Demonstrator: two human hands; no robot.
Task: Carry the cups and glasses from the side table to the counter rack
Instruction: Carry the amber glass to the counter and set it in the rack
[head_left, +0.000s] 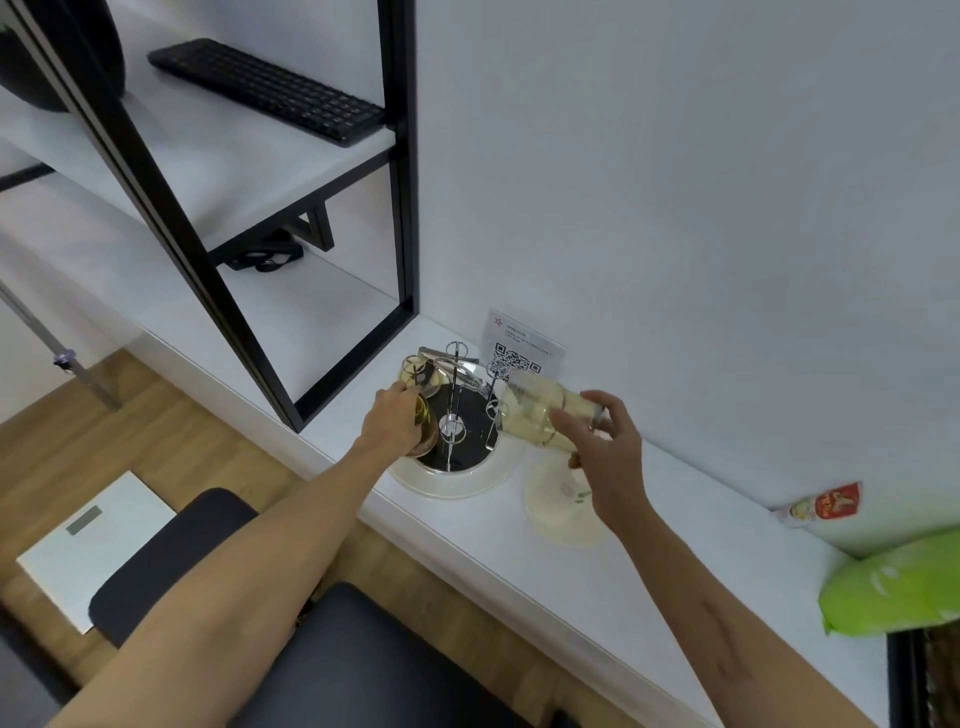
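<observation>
I see the rack (453, 415) on the white counter (597, 571), close to the wall: a round dark mirrored base in a clear rim, with thin chrome posts ending in loops. My right hand (605, 457) grips two clear glasses (540, 415) held side by side, lying nearly horizontal, mouths toward the rack; they are pale yellowish, blurred, and sit just above the rack's right posts. I cannot tell whether they touch a post. My left hand (392, 421) is curled round an amber-tinted glass (423, 423) at the rack's left edge, over the base. Another clear glass (415, 370) sits at the rack's far left, beside the left fingertips. A pale round plate (563, 506) with a faint printed motif lies on the counter just right of the rack, partly under my right wrist. Edges: the counter's front edge runs diagonally beneath both forearms; a black shelf frame (400, 182) stands on the counter just left of the rack, near my left hand. To the right the counter runs bare as far as a green bag (893, 587) and a red-and-white packet (821, 505) against the wall. Writing: a white card (519, 345) with a QR code and a small red star leans on the wall behind the rack; its text is too small to read. The packet's print is illegible. A black keyboard (270, 88) lies on the shelf above.
</observation>
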